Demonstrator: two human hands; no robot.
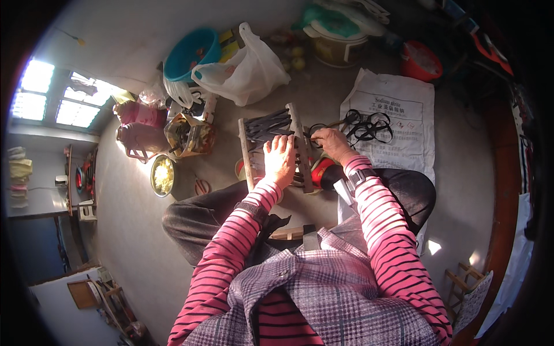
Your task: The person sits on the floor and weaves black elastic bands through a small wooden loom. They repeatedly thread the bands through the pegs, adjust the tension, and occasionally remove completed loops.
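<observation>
Between my knees stands a small wooden frame (306, 168), like a folding stool, its two rails spanned by dark flat straps (266, 125). My left hand (279, 158) lies palm down on those straps near the right rail, fingers somewhat spread, gripping nothing that I can see. Just right of that rail, my right hand (332, 142) has thumb and fingertips pinched on a dark strap. The long loose end of black strap (370, 129) lies in loops beyond it, over a white woven sack (411, 95) that bears printing. What is under my left palm is hidden.
Scissors (202, 186) with reddish handles lie on the floor near my left knee. A bowl of pale yellow pieces (163, 175) is farther left. Ahead are a white plastic bag (246, 71), a teal basin (194, 52), a lidded bucket (337, 47) and a red bucket (420, 60).
</observation>
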